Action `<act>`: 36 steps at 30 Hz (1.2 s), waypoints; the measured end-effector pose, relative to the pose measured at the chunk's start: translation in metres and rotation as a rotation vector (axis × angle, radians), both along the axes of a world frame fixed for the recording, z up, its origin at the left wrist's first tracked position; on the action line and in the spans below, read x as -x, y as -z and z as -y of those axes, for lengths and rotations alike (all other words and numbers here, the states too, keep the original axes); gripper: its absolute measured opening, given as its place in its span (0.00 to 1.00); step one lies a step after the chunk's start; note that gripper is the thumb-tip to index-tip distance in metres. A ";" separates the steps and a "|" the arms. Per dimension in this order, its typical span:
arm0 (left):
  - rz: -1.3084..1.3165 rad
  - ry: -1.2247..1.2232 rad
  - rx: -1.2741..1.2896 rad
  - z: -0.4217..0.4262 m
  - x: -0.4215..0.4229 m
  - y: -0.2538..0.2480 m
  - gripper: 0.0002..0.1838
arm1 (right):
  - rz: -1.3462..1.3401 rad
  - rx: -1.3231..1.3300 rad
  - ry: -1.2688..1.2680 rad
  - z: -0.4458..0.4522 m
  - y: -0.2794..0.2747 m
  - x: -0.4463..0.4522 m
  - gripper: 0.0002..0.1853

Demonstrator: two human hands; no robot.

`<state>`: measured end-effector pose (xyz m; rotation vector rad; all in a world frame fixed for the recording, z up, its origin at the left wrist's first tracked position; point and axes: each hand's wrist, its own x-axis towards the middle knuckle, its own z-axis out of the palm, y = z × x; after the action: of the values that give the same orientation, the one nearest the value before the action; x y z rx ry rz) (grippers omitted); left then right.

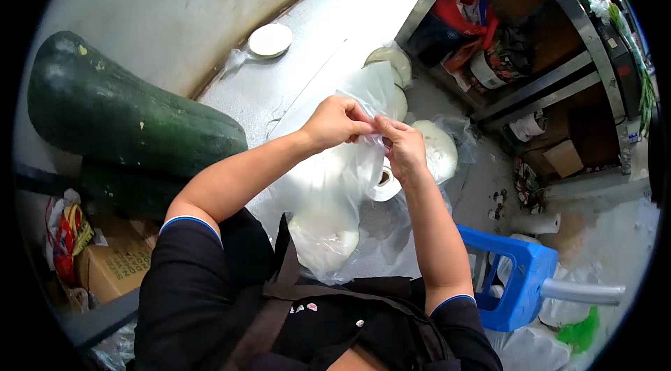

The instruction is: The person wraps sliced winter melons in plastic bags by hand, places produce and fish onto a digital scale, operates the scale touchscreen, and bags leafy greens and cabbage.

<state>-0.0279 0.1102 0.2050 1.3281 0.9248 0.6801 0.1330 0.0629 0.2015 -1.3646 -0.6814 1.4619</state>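
My left hand (335, 122) and my right hand (404, 144) meet at the middle of the view, fingertips pinched together on a thin clear plastic bag (366, 167). The film hangs below my fingers and some stands up behind them. Just under my right hand is a white roll (386, 191) with a brown core, partly covered by the film. Close to my body, a pale cut slice of winter melon (325, 239) lies under clear plastic. Whether that plastic joins the film in my hands, I cannot tell.
Several pale melon slices (437, 151) lie on the right of the grey surface, some wrapped. Another wrapped slice (270, 40) sits near the wall. Large dark green winter melons (133, 109) lie left. Metal-framed shelves (573, 70) and a blue plastic object (514, 263) stand right.
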 end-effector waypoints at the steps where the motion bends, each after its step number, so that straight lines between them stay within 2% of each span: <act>1: 0.029 -0.012 0.021 -0.005 0.002 -0.001 0.07 | 0.022 0.015 -0.015 0.000 -0.002 0.001 0.12; 5: -0.134 -0.017 -0.294 -0.017 0.009 -0.004 0.06 | 0.106 0.053 0.006 -0.007 -0.015 0.009 0.08; 6: -0.098 0.007 -0.232 -0.017 0.010 -0.012 0.07 | 0.118 0.062 0.059 -0.008 -0.028 0.019 0.07; 7: 0.037 0.029 -0.043 -0.019 0.009 -0.015 0.08 | 0.127 0.070 0.114 -0.011 -0.038 0.027 0.07; 9: 0.115 0.093 0.061 -0.025 0.010 -0.025 0.10 | 0.146 0.040 0.149 -0.015 -0.042 0.027 0.05; 12: 0.265 0.076 0.008 -0.028 -0.001 -0.021 0.11 | 0.122 0.034 0.214 -0.010 -0.037 0.021 0.04; 13: 0.209 0.088 -0.016 -0.027 -0.003 -0.019 0.10 | 0.107 0.036 0.216 -0.009 -0.036 0.016 0.06; 15: 0.106 0.088 -0.094 -0.028 -0.007 -0.012 0.08 | 0.214 0.080 0.126 -0.008 -0.038 0.007 0.06; 19: 0.241 0.003 0.101 -0.026 -0.016 0.017 0.08 | 0.217 0.138 -0.052 -0.011 -0.024 -0.007 0.07; 20: 0.287 -0.067 0.242 -0.028 -0.018 0.028 0.09 | 0.200 0.137 -0.068 -0.012 -0.021 -0.013 0.07; 22: 0.304 -0.086 0.286 -0.036 -0.018 0.033 0.09 | 0.182 0.143 -0.066 -0.014 -0.017 -0.028 0.08; 25: 0.289 -0.103 0.194 -0.036 -0.031 0.022 0.09 | 0.214 0.193 -0.079 -0.013 -0.023 -0.042 0.09; 28: 0.287 -0.102 0.094 -0.042 -0.040 0.007 0.11 | 0.251 0.163 0.030 -0.014 -0.031 -0.049 0.16; 31: 0.291 0.029 0.235 -0.040 -0.052 -0.014 0.11 | 0.286 0.109 0.100 -0.018 -0.020 -0.059 0.18; 32: 0.302 0.052 0.130 -0.039 -0.058 -0.006 0.10 | 0.295 0.073 0.094 -0.020 -0.014 -0.066 0.18; 35: 0.155 -0.078 -0.066 -0.059 -0.054 0.022 0.11 | -0.026 0.067 0.176 -0.015 -0.053 -0.086 0.13; 36: 0.136 -0.136 -0.076 -0.073 -0.046 0.031 0.10 | -0.081 0.012 0.285 -0.011 -0.059 -0.102 0.13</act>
<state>0.0185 0.1834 0.1735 1.2766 0.8918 0.9077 0.2350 0.0736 0.2609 -1.3430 -0.4080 1.2858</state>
